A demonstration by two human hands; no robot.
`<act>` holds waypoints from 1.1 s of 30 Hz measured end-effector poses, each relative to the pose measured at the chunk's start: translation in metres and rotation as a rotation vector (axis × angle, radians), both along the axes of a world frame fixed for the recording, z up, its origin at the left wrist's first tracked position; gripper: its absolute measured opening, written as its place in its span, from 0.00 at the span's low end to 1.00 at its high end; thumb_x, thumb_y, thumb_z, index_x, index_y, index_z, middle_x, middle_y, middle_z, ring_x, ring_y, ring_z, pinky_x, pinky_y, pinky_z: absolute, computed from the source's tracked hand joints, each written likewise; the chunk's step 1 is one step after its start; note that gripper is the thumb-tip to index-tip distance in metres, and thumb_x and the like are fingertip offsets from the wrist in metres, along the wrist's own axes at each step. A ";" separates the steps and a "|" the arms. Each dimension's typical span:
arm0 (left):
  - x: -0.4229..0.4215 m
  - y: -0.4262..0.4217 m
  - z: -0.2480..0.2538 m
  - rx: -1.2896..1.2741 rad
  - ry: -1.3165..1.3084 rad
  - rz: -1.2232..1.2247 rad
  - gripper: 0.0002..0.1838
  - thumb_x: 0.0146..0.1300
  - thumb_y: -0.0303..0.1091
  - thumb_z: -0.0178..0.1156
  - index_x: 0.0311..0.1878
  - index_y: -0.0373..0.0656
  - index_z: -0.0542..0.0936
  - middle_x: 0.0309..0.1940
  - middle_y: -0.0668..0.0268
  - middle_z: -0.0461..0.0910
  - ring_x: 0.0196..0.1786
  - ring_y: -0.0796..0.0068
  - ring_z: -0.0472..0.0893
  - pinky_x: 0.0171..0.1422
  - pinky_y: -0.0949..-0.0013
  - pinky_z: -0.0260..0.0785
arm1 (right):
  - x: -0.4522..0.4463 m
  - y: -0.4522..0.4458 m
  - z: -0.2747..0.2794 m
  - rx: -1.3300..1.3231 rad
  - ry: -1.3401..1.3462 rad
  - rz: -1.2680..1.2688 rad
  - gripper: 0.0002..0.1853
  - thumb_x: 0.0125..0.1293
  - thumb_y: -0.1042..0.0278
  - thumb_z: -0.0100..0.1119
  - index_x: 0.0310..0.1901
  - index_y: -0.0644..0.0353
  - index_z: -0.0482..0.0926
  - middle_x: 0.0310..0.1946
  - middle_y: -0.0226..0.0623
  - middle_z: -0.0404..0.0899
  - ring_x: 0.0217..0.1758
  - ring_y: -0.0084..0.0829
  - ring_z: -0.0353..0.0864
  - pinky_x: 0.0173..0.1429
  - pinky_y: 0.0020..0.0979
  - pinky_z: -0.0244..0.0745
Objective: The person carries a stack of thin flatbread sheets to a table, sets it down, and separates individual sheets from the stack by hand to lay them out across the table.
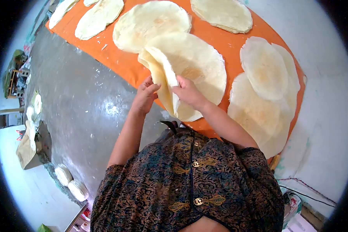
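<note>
Between my two hands a thin, pale flatbread is lifted at its left edge and folded over on itself. My left hand grips the outer edge of it, fingers curled behind and thumb in front. On the other side of the fold, my right hand pinches the sheet near its rim. Under and behind the fold lies a large round flatbread with a browned middle; whether it is one sheet or a stack I cannot tell. Touching it at the upper left is another round flatbread.
An orange-covered table carries more flatbreads: a stack at the back, an overlapping group at the right, and others at the far left. Grey floor lies to the left, with white round bundles beyond. Cables run at lower right.
</note>
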State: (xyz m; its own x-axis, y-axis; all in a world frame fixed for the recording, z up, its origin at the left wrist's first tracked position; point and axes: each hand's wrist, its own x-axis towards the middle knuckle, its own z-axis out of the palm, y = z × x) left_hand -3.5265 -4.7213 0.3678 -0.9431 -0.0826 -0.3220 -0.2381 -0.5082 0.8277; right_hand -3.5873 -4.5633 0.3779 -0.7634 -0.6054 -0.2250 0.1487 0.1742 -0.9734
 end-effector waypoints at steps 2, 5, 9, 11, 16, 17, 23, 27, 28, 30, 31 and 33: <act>0.002 -0.002 -0.011 -0.100 -0.058 0.031 0.22 0.51 0.30 0.51 0.52 0.38 0.69 0.42 0.62 0.74 0.42 0.71 0.74 0.44 0.68 0.67 | 0.001 -0.008 -0.011 0.161 0.246 -0.120 0.15 0.52 0.66 0.50 0.41 0.64 0.71 0.30 0.47 0.76 0.34 0.41 0.76 0.40 0.38 0.70; -0.001 -0.003 -0.016 -0.222 -0.269 0.121 0.22 0.48 0.33 0.53 0.49 0.38 0.71 0.36 0.63 0.74 0.30 0.75 0.72 0.30 0.71 0.64 | -0.004 -0.024 -0.018 0.303 0.336 -0.179 0.14 0.50 0.64 0.49 0.36 0.63 0.74 0.30 0.52 0.76 0.37 0.48 0.75 0.41 0.43 0.69; -0.002 -0.031 -0.052 0.178 -0.318 0.297 0.25 0.58 0.31 0.49 0.58 0.29 0.60 0.53 0.51 0.67 0.53 0.56 0.70 0.55 0.60 0.66 | -0.059 0.003 0.034 0.278 0.354 -0.128 0.16 0.50 0.66 0.50 0.39 0.67 0.75 0.30 0.47 0.78 0.35 0.36 0.77 0.42 0.35 0.70; 0.000 -0.055 -0.101 0.150 -0.340 0.304 0.24 0.59 0.29 0.48 0.57 0.27 0.60 0.53 0.51 0.67 0.53 0.57 0.70 0.55 0.61 0.65 | -0.107 0.031 0.060 0.269 0.482 -0.166 0.16 0.49 0.66 0.52 0.39 0.67 0.75 0.30 0.42 0.78 0.34 0.31 0.76 0.41 0.33 0.70; 0.006 -0.055 -0.104 0.115 -0.324 0.291 0.22 0.59 0.29 0.46 0.55 0.27 0.62 0.50 0.52 0.68 0.50 0.59 0.72 0.54 0.62 0.66 | -0.164 0.147 0.204 -0.016 0.480 -0.455 0.24 0.51 0.63 0.59 0.49 0.64 0.70 0.41 0.38 0.74 0.44 0.29 0.73 0.47 0.33 0.71; 0.007 -0.057 -0.106 0.044 -0.317 0.242 0.21 0.59 0.28 0.46 0.54 0.27 0.62 0.50 0.52 0.68 0.49 0.60 0.72 0.54 0.62 0.66 | -0.163 0.169 0.226 -0.115 0.441 -0.582 0.23 0.52 0.64 0.60 0.48 0.66 0.70 0.40 0.39 0.75 0.44 0.31 0.74 0.45 0.34 0.72; 0.011 -0.064 -0.116 0.090 -0.301 0.267 0.19 0.61 0.28 0.46 0.53 0.27 0.64 0.48 0.53 0.70 0.47 0.60 0.72 0.54 0.60 0.66 | -0.220 0.313 0.188 -0.462 0.283 -1.208 0.20 0.57 0.68 0.54 0.51 0.65 0.66 0.47 0.42 0.71 0.48 0.38 0.73 0.45 0.41 0.73; 0.009 -0.051 -0.095 0.050 -0.333 0.320 0.20 0.61 0.29 0.47 0.54 0.27 0.63 0.51 0.51 0.68 0.50 0.58 0.71 0.56 0.59 0.65 | -0.280 0.383 0.039 -0.480 0.138 -1.426 0.26 0.54 0.63 0.56 0.52 0.67 0.65 0.47 0.45 0.72 0.49 0.40 0.73 0.49 0.39 0.70; 0.007 -0.045 -0.085 0.030 -0.344 0.336 0.21 0.61 0.29 0.47 0.55 0.27 0.62 0.51 0.51 0.68 0.51 0.58 0.71 0.56 0.59 0.65 | -0.297 0.411 -0.022 -0.203 0.190 -1.378 0.27 0.52 0.62 0.57 0.52 0.67 0.65 0.46 0.46 0.72 0.48 0.41 0.73 0.50 0.38 0.69; 0.011 -0.049 -0.087 0.058 -0.319 0.305 0.21 0.60 0.29 0.47 0.55 0.28 0.62 0.52 0.51 0.68 0.53 0.57 0.70 0.57 0.59 0.64 | -0.286 0.401 -0.082 0.046 -0.049 -1.485 0.22 0.57 0.61 0.54 0.51 0.65 0.68 0.44 0.40 0.74 0.46 0.38 0.73 0.48 0.39 0.68; 0.014 -0.051 -0.087 0.074 -0.309 0.289 0.22 0.59 0.28 0.48 0.56 0.28 0.62 0.53 0.51 0.67 0.53 0.57 0.70 0.57 0.59 0.64 | -0.276 0.385 -0.091 0.290 0.059 -1.520 0.20 0.56 0.62 0.54 0.47 0.64 0.70 0.40 0.39 0.75 0.43 0.37 0.74 0.46 0.36 0.69; 0.014 -0.046 -0.070 0.086 -0.267 0.220 0.23 0.58 0.29 0.48 0.56 0.29 0.62 0.53 0.52 0.68 0.54 0.58 0.70 0.57 0.59 0.64 | -0.258 0.359 -0.100 0.662 0.342 -1.359 0.15 0.53 0.65 0.55 0.41 0.64 0.73 0.33 0.37 0.76 0.36 0.33 0.74 0.43 0.32 0.69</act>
State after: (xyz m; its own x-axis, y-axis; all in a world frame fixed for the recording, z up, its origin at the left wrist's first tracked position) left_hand -3.5121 -4.7669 0.2980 -0.7875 -0.2364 -0.5691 -0.3171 -0.6365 0.7031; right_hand -3.8456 -4.2047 0.2777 -0.7063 0.6958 0.1305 0.3403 0.4954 -0.7992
